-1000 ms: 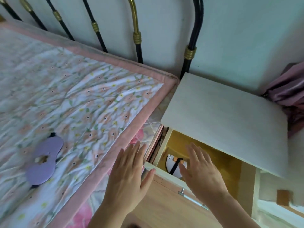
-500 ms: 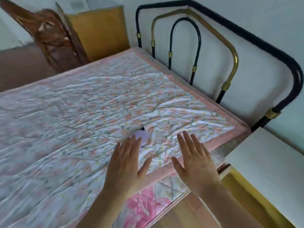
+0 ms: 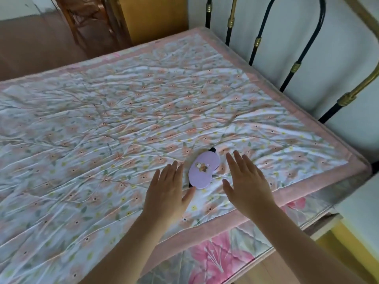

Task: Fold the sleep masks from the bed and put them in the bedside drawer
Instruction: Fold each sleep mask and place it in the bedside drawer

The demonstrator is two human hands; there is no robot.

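A lilac sleep mask (image 3: 203,170) with a small cartoon print and a black strap lies flat and unfolded on the floral quilt (image 3: 123,130). My left hand (image 3: 169,191) hovers just left of it, fingers straight, thumb tip close to the mask's near end. To the mask's right my right hand (image 3: 246,181) is held the same way, fingers straight. Neither hand holds anything. Only a yellow corner of the open bedside drawer (image 3: 348,238) shows at the lower right.
A black and brass metal headboard (image 3: 295,66) runs along the bed's right side against the wall. The white bedside table top (image 3: 361,206) sits at the right edge. A wooden chair (image 3: 90,19) and a yellow cabinet (image 3: 153,17) stand beyond the bed.
My view swung left from the open drawer to the bed. Both hands left the drawer and moved over the quilt, now flanking the lilac mask.
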